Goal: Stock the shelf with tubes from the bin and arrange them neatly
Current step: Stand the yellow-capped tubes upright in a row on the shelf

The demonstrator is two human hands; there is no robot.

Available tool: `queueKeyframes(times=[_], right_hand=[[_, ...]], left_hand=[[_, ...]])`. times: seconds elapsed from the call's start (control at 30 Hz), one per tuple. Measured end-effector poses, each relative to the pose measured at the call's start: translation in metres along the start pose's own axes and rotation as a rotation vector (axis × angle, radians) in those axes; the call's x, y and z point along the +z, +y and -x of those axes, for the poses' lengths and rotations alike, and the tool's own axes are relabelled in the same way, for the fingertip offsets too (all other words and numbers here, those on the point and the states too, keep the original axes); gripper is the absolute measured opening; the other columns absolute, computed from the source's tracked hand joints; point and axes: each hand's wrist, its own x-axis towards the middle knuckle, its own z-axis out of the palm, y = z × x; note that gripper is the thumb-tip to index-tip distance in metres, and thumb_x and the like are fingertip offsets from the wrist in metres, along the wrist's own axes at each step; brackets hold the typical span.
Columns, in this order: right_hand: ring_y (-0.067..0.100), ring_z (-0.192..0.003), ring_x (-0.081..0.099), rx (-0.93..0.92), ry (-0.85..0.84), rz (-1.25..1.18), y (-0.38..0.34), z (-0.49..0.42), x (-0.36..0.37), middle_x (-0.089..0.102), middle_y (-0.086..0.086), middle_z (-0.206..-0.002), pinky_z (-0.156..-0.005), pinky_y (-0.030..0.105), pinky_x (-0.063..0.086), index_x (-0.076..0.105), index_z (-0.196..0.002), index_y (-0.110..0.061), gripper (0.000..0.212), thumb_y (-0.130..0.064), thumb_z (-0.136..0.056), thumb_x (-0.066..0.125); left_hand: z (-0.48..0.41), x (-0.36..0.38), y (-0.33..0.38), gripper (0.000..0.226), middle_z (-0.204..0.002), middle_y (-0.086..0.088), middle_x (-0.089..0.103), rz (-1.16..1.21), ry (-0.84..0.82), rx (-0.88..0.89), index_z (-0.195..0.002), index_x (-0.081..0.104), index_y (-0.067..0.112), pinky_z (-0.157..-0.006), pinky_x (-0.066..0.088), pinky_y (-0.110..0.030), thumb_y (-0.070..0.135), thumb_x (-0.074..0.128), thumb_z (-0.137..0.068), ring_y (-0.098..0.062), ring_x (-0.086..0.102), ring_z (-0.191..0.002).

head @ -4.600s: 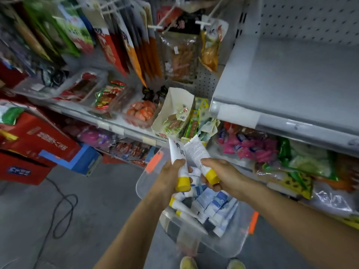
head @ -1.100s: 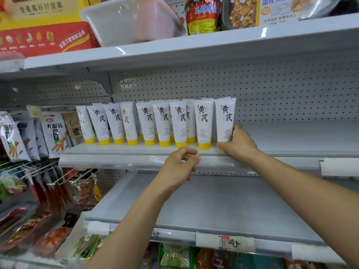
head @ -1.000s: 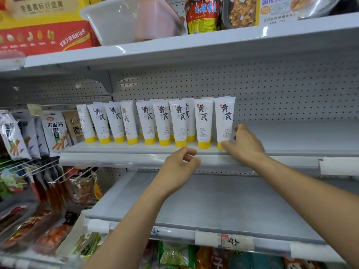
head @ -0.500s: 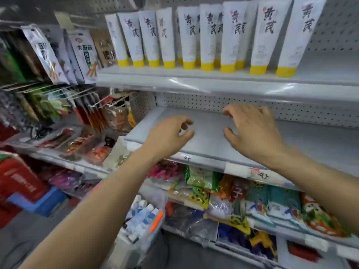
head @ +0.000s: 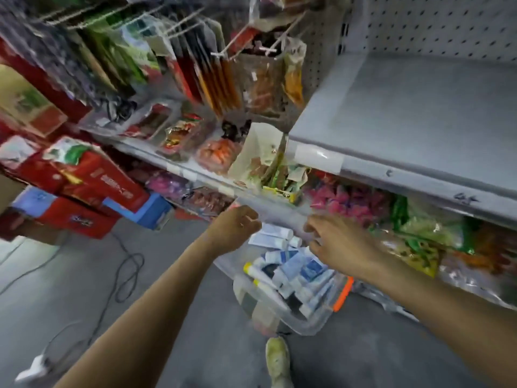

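Two hands, both holding nothing.

- Left hand [head: 235,229]: fingers loosely curled, poised above the far left edge of the bin. Blur smears the fingertips, so I can't quite rule out something small pinched there.
- Right hand [head: 338,245]: fingers relaxed and spread, palm down, above the right side of the heap, apart from it.
- Tubes [head: 299,271]: a loose jumble lying flat and crosswise in the bin, mostly white and blue. Two yellow-capped tubes [head: 253,271] lie at the left side. Judged light, soft-walled and smooth, so likely to slide against each other. The cap end is the stiff part. Best taken round the body just above the cap, not by the flat crimped tail.
- Bin [head: 313,322]: clear plastic with an orange latch [head: 343,292] on its right side. It stands on the floor, just beside the lowest shelving.
- Shelf [head: 419,107]: grey board, far right, well above the bin.
- Snack packets [head: 349,203]: pink and green, on the tier under that board.
- Red cartons [head: 92,180]: stacked at far left.
- Cable [head: 123,275]: looped on the floor, left.
- Shoe [head: 277,359]: at the near edge.
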Motion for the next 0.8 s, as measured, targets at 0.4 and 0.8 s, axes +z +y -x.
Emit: queueKeyframes(times=[0.4, 0.8], right_hand=[[0.03, -0.092, 0.063, 0.377, -0.682, -0.389, -0.002, -0.068, 0.244, 0.065, 0.014, -0.099, -0.072, 0.028, 0.043, 0.06, -0.085, -0.014, 0.02, -0.027, -0.091, 0.047], [0.028, -0.13, 0.046, 0.753, -0.841, -0.614, -0.002, -0.077, 0.327, 0.046, 0.014, -0.144, -0.099, 0.031, 0.038, 0.045, -0.141, -0.009, 0.069, -0.054, -0.09, 0.047]], left_hand=[[-0.117, 0.163, -0.137, 0.054, -0.142, -0.006, 0.048, -0.486, -0.663, 0.001, -0.142, 0.043, 0.028, -0.105, 0.04, -0.038, 0.011, 0.043, -0.091, -0.028, 0.048, -0.126], [-0.148, 0.212, -0.172, 0.045, -0.131, 0.002, 0.052, -0.975, -0.64, 0.249, -0.133, 0.05, 0.029, -0.099, 0.031, -0.037, 0.021, 0.055, -0.089, -0.023, 0.039, -0.122]])
